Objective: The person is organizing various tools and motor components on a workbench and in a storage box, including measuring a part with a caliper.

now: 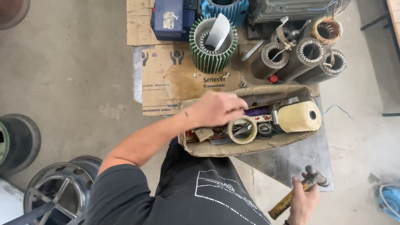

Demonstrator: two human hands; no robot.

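My left hand (218, 109) reaches into a worn cardboard box (250, 148) on the low table, fingers curled over the tools inside; whether it grips one is hidden. In the box lie a roll of tape (243, 130), a spool of yellow twine (299, 117), a dark metal tool (262, 100) and small parts. My right hand (303, 203) is low at the bottom right, closed around the wooden handle of a hammer (306, 183), its metal head pointing up beside the table edge.
A green finned motor stator (213, 46) with white paper in it stands behind the box on flattened cardboard (166, 79). Several grey stators (300, 56) lie at the back right, a blue box (168, 18) at the back. Metal wheel-like housings (58, 191) sit on the floor left.
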